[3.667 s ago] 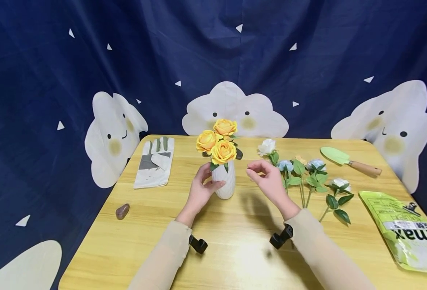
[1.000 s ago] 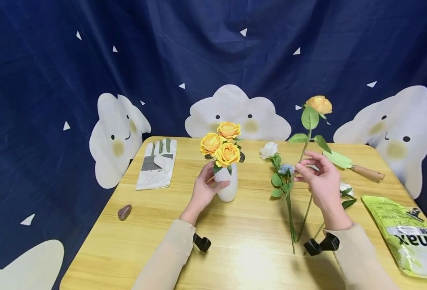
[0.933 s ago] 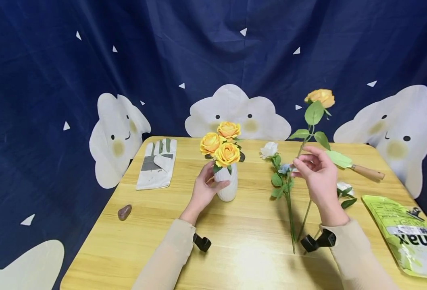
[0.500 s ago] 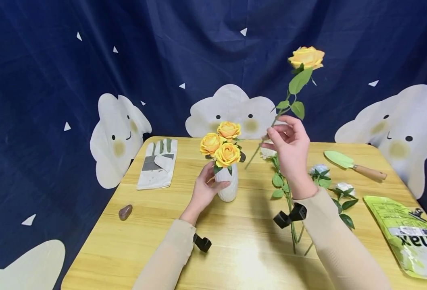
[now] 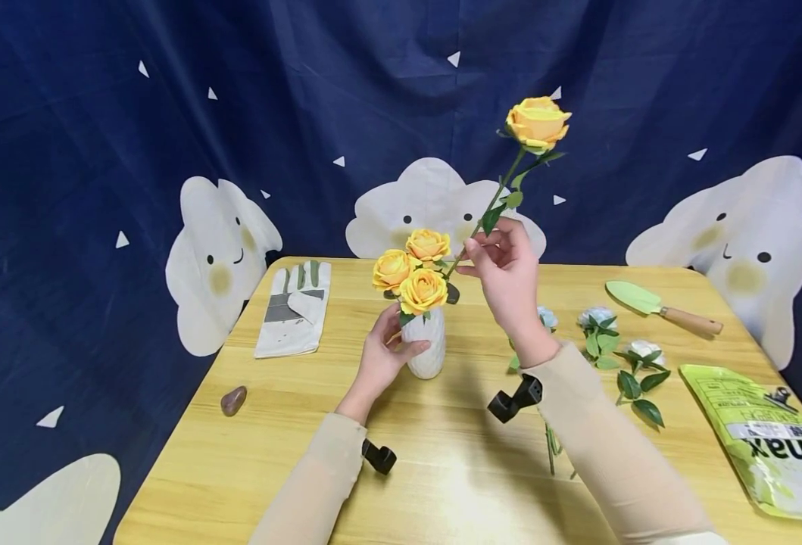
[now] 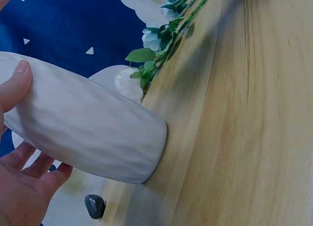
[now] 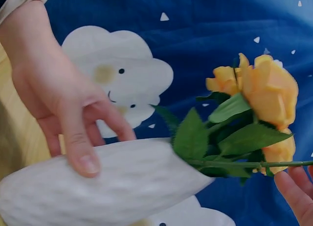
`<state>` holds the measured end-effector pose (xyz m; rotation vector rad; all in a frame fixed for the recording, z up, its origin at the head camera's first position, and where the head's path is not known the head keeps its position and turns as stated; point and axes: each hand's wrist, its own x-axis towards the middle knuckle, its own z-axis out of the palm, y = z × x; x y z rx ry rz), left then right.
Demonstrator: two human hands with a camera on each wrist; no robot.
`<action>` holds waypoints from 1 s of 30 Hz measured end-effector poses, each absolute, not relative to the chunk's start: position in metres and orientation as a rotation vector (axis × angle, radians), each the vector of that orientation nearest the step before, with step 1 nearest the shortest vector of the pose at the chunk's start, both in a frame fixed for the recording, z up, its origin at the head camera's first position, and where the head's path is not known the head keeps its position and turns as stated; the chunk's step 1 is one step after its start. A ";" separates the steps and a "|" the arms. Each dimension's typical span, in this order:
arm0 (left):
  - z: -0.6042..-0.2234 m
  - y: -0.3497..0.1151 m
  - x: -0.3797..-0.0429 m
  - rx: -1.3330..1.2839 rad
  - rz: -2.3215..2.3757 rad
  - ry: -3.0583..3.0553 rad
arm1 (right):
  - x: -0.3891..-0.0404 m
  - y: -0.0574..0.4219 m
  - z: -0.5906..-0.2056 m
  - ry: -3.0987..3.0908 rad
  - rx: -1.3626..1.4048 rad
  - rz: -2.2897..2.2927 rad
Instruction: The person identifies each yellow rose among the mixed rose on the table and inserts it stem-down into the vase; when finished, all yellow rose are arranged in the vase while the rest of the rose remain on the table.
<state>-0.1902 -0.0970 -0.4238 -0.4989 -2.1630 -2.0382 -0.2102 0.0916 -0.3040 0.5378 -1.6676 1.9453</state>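
My left hand holds the white textured vase upright on the table, thumb on the near side. Three yellow roses stand in the vase. My right hand pinches the stem of another yellow rose, bloom up and leaning right. In the right wrist view, the lower stem reaches the vase's mouth among the leaves; where its tip ends cannot be told. In the left wrist view, thumb and fingers lie on opposite sides of the vase.
White and blue roses lie at the right, partly hidden by my right arm. Beyond are a trowel and a green bag. A glove and brown stone lie left. Dark stones sit behind the vase.
My right hand has picked a yellow rose from the flowers on the right, lifted it, and carried it left to the vase's mouth. The left hand has stayed on the vase.
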 end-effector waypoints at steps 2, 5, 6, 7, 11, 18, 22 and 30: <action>-0.423 -0.097 -0.190 -0.498 -2.035 -2.166 | -0.211 0.090 -0.309 -1.692 0.541 1.949; -0.422 -0.097 -0.189 -0.488 -2.025 -2.181 | -0.213 0.087 -0.315 -1.722 0.534 1.951; -0.422 -0.097 -0.189 -0.485 -2.024 -2.185 | -0.213 0.086 -0.317 -1.729 0.531 1.952; -0.421 -0.097 -0.188 -0.483 -2.024 -2.189 | -0.214 0.085 -0.320 -1.735 0.526 1.952; -0.421 -0.097 -0.187 -0.475 -2.029 -2.195 | -0.214 0.083 -0.329 -1.760 0.502 1.947; -0.421 -0.097 -0.187 -0.479 -2.031 -2.194 | -0.215 0.079 -0.342 -1.720 0.475 2.029; -0.421 -0.097 -0.187 -0.473 -2.032 -2.196 | -0.218 0.077 -0.346 -1.691 0.482 2.056; -0.432 -0.097 -0.193 -0.472 -2.023 -2.184 | -0.220 0.074 -0.351 -1.665 0.412 2.190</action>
